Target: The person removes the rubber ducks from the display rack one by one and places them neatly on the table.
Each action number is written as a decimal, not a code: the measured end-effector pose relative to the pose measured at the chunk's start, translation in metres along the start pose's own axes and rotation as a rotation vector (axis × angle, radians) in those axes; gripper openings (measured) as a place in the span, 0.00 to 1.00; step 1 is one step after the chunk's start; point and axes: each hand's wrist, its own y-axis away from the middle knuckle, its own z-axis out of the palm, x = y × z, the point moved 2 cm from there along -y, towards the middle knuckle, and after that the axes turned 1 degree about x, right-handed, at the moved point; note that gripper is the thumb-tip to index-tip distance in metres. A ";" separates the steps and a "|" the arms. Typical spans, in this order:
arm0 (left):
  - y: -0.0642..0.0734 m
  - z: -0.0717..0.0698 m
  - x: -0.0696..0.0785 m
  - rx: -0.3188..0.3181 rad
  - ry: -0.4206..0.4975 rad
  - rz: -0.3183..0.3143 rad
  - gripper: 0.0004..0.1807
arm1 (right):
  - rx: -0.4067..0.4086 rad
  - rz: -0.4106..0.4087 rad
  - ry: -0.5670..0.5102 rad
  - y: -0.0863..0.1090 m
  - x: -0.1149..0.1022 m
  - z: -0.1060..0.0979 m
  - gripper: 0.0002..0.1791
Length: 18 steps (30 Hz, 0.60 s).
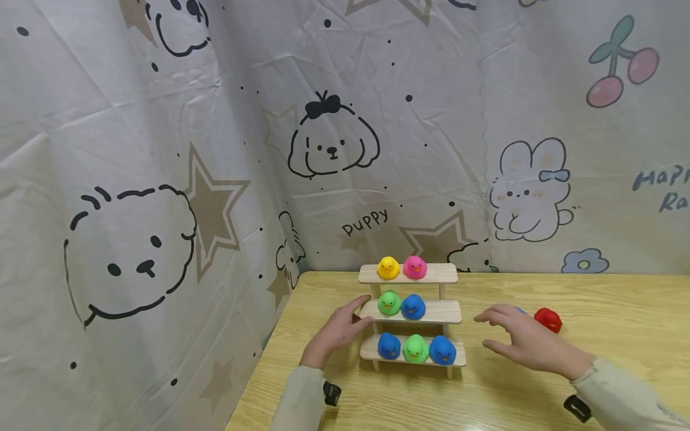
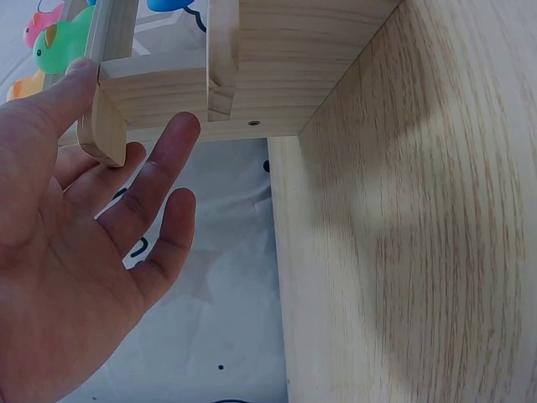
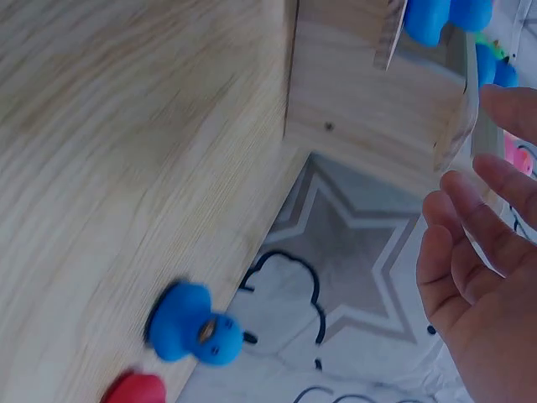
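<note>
Possibly a tug from the left grip (image 1: pixel 339 328), pinching the middle tier (image 1: pixel 443 311), would tip the stand (image 1: pixel 441 273) on the worktop (image 1: pixel 620 335) and spill its ducks (image 1: pixel 415 349); the right grip (image 1: pixel 524 340) hangs near it, spread and empty.

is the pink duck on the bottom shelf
No, the pink duck sits on the top shelf, beside the yellow duck.

Ducks (image 1: pixel 416 349) sit on the three-tiered stand (image 1: pixel 443 273) before the curtain (image 1: pixel 436 149), another duck (image 3: pixel 178 323) on the table (image 1: pixel 620 326) right of the stand.
</note>
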 end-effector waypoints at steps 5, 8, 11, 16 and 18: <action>0.000 0.000 0.001 -0.005 0.002 -0.011 0.30 | -0.021 -0.009 -0.041 -0.006 -0.010 0.007 0.20; 0.000 0.000 0.001 -0.007 0.001 -0.005 0.30 | -0.033 -0.039 -0.062 -0.008 -0.017 0.011 0.20; 0.000 0.000 0.001 -0.008 0.002 -0.002 0.30 | -0.037 -0.063 -0.079 -0.010 -0.022 0.017 0.21; 0.000 0.000 0.000 -0.004 0.014 -0.008 0.30 | -0.075 -0.070 -0.124 -0.015 -0.029 0.025 0.20; 0.000 0.000 -0.001 -0.003 0.016 -0.007 0.30 | -0.082 -0.076 -0.138 -0.017 -0.032 0.027 0.20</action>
